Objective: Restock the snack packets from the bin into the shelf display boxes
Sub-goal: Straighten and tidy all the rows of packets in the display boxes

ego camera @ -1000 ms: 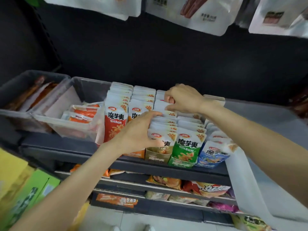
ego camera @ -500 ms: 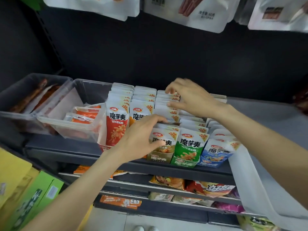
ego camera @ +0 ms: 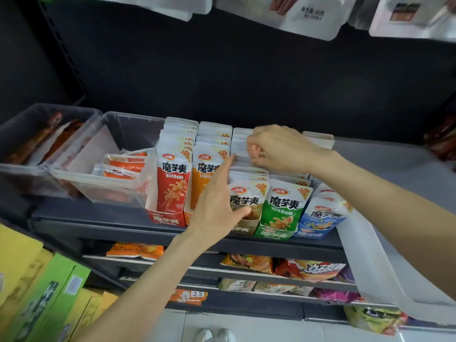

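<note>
Five display boxes stand side by side on the dark shelf: red (ego camera: 170, 191), orange (ego camera: 207, 164), brown (ego camera: 246, 206), green (ego camera: 283, 208) and blue (ego camera: 320, 218). Each holds a row of upright white snack packets. My left hand (ego camera: 217, 201) lies against the brown row, its fingers straight along the row's left side and its thumb on the front packet. My right hand (ego camera: 283, 151) sits further back, fingers curled over the tops of the rear packets (ego camera: 240, 146) of that row. A large translucent bin (ego camera: 365, 262) sits at the right, its inside mostly hidden.
Two clear plastic tubs (ego camera: 74, 174) with orange and red packets stand left of the boxes. White pouches (ego camera: 308, 16) hang overhead. Lower shelves (ego camera: 271, 272) carry mixed snack bags. Green and yellow cartons (ego camera: 44, 304) are stacked at the lower left.
My left hand has straightened from gripping the front packets, and its fingers now reach back along the brown row. My right hand stays over the rear packets, its fingers curled down.
</note>
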